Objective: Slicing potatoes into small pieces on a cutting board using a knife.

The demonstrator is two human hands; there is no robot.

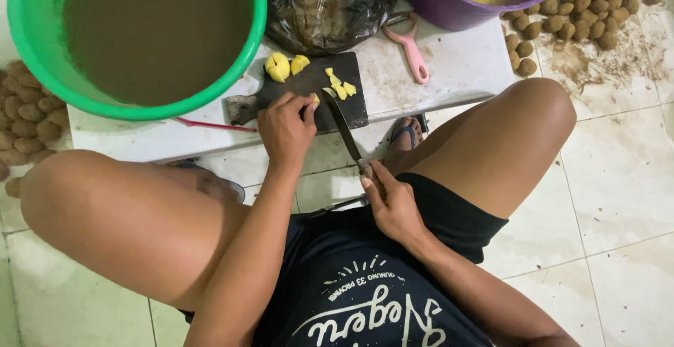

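Observation:
A dark cutting board (319, 101) lies on a low white stand (456, 66). On it sit yellow potato chunks (281, 66) at the back left and smaller cut pieces (339, 86) in the middle. My left hand (286, 128) pins a small yellow piece at the board's near edge with its fingertips. My right hand (392, 203) grips the handle of a knife (344, 126), whose dark blade slants up across the board to the piece beside my left fingers.
A green basin (28, 52) of muddy brown water stands at the back left, a black plastic bag (326, 6) behind the board, a purple bucket (449, 6) with yellow pieces at the back right. A pink peeler (414, 55) lies on the stand. Unpeeled brown potatoes (576, 17) lie on the tiled floor.

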